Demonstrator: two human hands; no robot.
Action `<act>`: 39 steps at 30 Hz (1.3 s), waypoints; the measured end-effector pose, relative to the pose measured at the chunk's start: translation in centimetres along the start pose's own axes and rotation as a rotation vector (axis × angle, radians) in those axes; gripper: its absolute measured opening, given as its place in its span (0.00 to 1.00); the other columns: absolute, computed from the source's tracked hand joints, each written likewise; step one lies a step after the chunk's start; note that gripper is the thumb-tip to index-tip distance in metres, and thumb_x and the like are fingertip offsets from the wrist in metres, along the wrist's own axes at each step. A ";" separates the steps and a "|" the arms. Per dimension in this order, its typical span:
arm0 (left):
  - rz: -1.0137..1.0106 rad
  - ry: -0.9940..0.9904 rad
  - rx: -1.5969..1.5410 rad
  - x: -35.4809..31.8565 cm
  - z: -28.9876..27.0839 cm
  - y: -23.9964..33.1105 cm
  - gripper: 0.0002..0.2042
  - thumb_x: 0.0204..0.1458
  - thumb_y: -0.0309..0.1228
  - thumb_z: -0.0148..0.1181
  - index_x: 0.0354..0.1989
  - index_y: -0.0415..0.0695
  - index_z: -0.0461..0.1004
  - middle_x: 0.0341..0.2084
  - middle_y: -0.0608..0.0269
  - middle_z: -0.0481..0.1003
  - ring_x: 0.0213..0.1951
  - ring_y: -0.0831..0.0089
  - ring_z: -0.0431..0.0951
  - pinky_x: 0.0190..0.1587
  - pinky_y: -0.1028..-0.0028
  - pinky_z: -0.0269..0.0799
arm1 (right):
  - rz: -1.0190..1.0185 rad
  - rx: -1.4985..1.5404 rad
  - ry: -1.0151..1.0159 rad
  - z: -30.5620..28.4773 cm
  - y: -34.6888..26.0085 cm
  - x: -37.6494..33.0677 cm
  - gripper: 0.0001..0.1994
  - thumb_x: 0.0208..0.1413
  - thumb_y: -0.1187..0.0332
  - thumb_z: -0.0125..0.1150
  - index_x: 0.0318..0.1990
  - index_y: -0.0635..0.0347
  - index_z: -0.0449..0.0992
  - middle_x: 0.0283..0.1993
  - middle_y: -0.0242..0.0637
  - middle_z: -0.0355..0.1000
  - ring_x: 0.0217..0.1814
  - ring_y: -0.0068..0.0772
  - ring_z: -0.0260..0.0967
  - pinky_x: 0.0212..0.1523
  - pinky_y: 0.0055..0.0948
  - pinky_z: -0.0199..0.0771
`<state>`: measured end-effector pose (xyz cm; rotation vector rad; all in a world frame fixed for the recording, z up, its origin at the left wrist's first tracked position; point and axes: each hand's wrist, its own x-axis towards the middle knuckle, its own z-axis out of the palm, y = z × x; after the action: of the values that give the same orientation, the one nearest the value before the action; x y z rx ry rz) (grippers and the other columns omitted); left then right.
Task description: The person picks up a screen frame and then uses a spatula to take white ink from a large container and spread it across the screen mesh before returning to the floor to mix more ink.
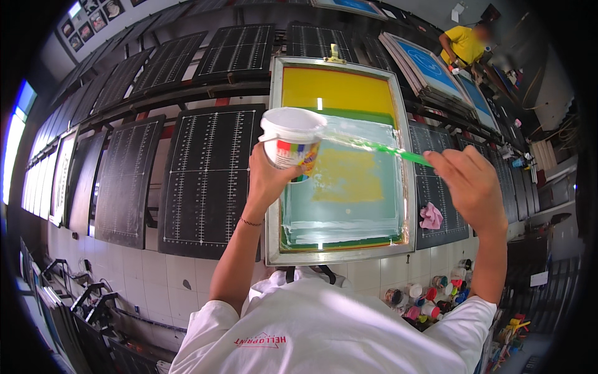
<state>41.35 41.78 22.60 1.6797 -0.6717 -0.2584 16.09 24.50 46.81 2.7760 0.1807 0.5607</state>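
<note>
My left hand (269,177) is wrapped round a white plastic tub (283,124) with a coloured label, held above a printing screen. White ink coats the tub's rim and inside. In my right hand (470,187) is the handle of a green spatula (412,156); its blade, smeared with white ink, reaches left toward the tub's mouth. Below both hands lies the screen in its metal frame (339,256). Its mesh is yellow at the far end, with a pale green area and a yellowish patch nearer me. A streak of white ink (339,233) runs along the near end.
A clamp (334,55) grips the frame's far edge. Black printing boards (208,177) with white rulings stand in rows around it. A crumpled pink cloth (430,216) lies on the right board. Several ink jars (430,308) stand low at right. A person in yellow (464,45) works at the far right.
</note>
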 end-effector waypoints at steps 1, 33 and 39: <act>-0.036 0.023 -0.116 0.1 0.2 -0.1 0.36 0.32 0.29 0.75 0.51 0.31 0.62 0.44 0.50 0.73 0.45 0.65 0.76 0.48 0.68 0.74 | 0.040 0.018 0.010 0.1 0.6 -0.8 0.15 0.44 0.77 0.58 0.42 0.63 0.78 0.35 0.36 0.69 0.33 0.35 0.65 0.33 0.30 0.70; -0.128 0.242 -0.446 -7.4 -9.5 -2.1 0.38 0.38 0.25 0.71 0.59 0.37 0.56 0.50 0.54 0.70 0.51 0.68 0.74 0.54 0.69 0.72 | 0.596 0.370 -0.535 17.5 0.2 7.1 0.15 0.58 0.65 0.54 0.31 0.71 0.78 0.34 0.61 0.75 0.39 0.61 0.74 0.45 0.49 0.73; -0.140 0.197 -0.456 -6.4 -10.2 -3.1 0.38 0.37 0.25 0.71 0.58 0.36 0.56 0.49 0.53 0.69 0.50 0.67 0.74 0.53 0.68 0.73 | 0.651 0.329 -0.408 18.4 -4.8 8.2 0.16 0.58 0.65 0.54 0.25 0.71 0.76 0.27 0.61 0.73 0.32 0.63 0.74 0.38 0.51 0.75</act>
<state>42.37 54.09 20.77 1.2928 -0.3163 -0.3145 30.59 25.60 32.09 3.1701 -0.8098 0.0810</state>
